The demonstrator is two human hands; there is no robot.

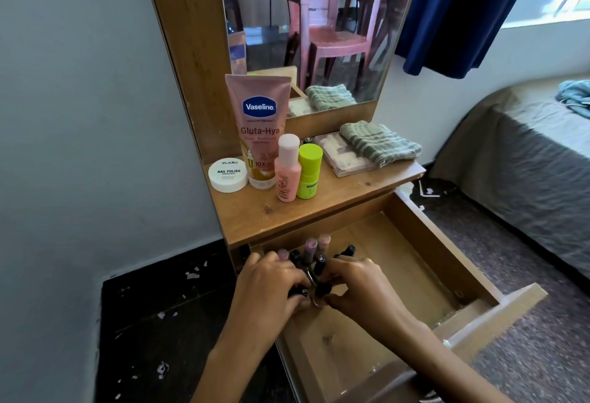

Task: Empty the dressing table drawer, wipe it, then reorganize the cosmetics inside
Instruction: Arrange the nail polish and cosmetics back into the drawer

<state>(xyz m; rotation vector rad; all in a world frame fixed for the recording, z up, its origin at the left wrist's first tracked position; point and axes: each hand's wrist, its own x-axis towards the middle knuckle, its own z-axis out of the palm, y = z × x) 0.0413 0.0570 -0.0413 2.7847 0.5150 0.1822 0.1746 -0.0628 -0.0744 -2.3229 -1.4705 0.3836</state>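
Against the grey wall, the pulled-out wooden drawer (424, 243) holds upright small dark-capped cosmetic tubes (314, 251). Left hand (271, 284) and right hand (357, 284) pinch tubes there; these look light, rigid and slippery, best gripped round the barrel.

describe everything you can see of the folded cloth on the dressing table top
The folded cloth is a grey-green woven piece with pale stripes, looking like soft cotton towelling. It is folded into a thick, slightly rumpled pad and lies flat at the back right of the table top, below the mirror, which reflects it. Its left part rests on a flat clear-lidded palette. No hand touches it.
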